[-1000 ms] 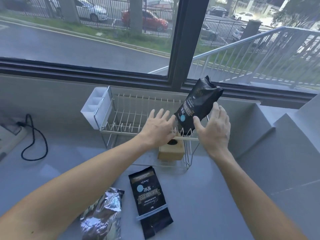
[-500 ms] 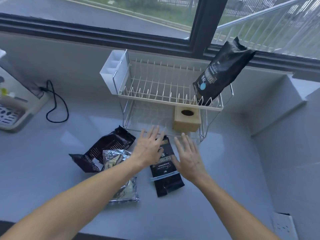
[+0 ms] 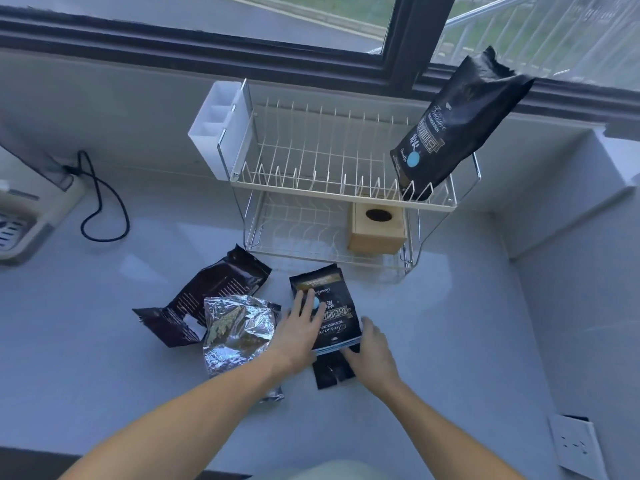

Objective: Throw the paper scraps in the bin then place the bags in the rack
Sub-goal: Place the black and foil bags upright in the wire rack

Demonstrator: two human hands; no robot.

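Observation:
A flat black coffee bag (image 3: 332,317) lies on the grey counter in front of the wire rack (image 3: 325,188). My left hand (image 3: 299,332) rests on its left side with fingers spread over the label. My right hand (image 3: 370,348) touches its lower right edge, thumb on top near the seal. Another black bag (image 3: 457,123) stands tilted in the right end of the rack's top tier. A silver foil bag (image 3: 239,337) lies left of my left hand, and a dark brown bag (image 3: 207,299) lies behind it.
A wooden box (image 3: 377,226) with an oval hole sits on the rack's lower tier. A white cutlery holder (image 3: 218,126) hangs on the rack's left end. An appliance (image 3: 24,220) with a black cord (image 3: 100,202) stands at far left. A wall socket (image 3: 576,445) is at lower right.
Both hands left the bag now standing in the rack, came down to the counter and settled on the flat black bag. The view tilted down.

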